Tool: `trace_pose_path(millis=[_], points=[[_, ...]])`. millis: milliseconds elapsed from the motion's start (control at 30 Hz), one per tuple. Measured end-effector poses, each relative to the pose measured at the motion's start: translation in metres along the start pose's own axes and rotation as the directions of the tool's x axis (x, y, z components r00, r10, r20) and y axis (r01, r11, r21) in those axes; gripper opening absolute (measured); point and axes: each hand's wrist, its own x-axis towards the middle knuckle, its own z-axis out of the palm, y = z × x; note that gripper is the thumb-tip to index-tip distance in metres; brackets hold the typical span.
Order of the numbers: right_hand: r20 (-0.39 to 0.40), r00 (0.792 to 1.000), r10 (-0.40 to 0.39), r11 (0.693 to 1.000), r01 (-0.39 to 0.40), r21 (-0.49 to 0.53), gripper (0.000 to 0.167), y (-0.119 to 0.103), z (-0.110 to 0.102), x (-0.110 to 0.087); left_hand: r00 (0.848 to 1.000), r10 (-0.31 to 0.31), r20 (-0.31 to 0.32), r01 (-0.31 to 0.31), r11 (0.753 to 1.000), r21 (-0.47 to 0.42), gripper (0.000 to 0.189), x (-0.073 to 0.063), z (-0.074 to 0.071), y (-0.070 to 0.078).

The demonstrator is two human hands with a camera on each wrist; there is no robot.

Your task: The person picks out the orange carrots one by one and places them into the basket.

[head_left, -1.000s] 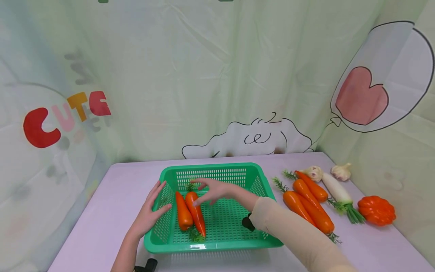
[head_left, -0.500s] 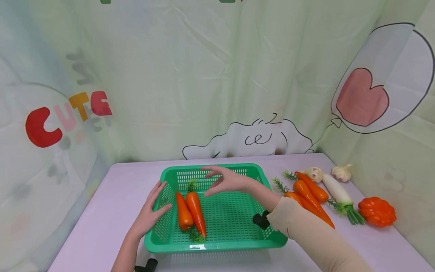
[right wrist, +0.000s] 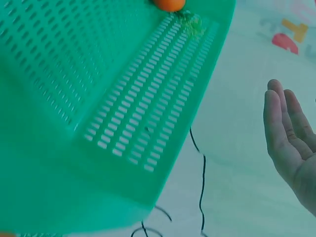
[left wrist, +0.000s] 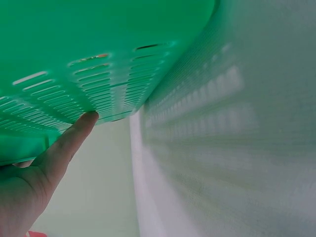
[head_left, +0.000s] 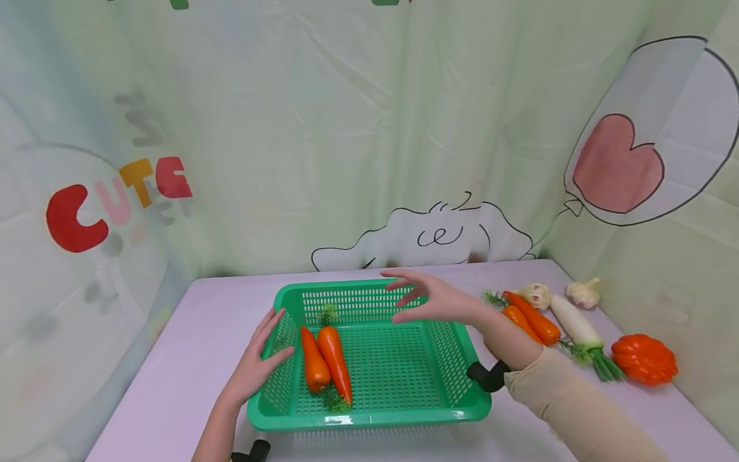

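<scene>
Two orange carrots [head_left: 333, 359] with green tops lie side by side at the left inside a green plastic basket [head_left: 369, 420]. My left hand [head_left: 254, 362] is at the basket's left side, its fingers extended and thumb spread. In the left wrist view a digit [left wrist: 69, 143] lies against the slotted wall; whether it presses is hard to tell. My right hand [head_left: 441, 301] hovers above the basket's back right part, holding nothing, its fingers loosely bent and apart from the thumb. One carrot end [right wrist: 169, 4] shows in the right wrist view.
Right of the basket lie more carrots [head_left: 534, 317], partly hidden by my right forearm, a white radish [head_left: 574, 324], two garlic bulbs [head_left: 583, 294] and a ridged red-orange vegetable [head_left: 643, 359]. A printed curtain [head_left: 260, 160] stands behind the pale purple table [head_left: 167, 359].
My right hand has moved right and up, away from the two carrots in the basket, toward the basket's back right. My left hand stays at the left side.
</scene>
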Motion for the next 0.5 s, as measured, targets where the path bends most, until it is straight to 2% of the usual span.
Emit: trace_pose_path(millis=[200, 367, 500], points=[[-0.036, 0.999, -0.020, 1.000, 0.020, 0.003, 0.073, 0.007, -0.012, -0.018, 1.000, -0.005, 0.002, 0.005, 1.000, 0.003, 0.067, 0.000, 0.000, 0.000], [-0.106, 0.993, -0.053, 0.998, 0.051, -0.019, 0.068, 0.013, -0.017, -0.031, 1.000, -0.007, 0.000, 0.007, 1.000, 0.001, 0.068, 0.001, 0.001, -0.002], [-0.164, 0.985, -0.049, 0.999, 0.045, -0.027, 0.065, 0.019, -0.021, -0.041, 1.000, -0.016, 0.000, 0.016, 1.000, -0.004, 0.069, 0.001, 0.000, -0.001]])
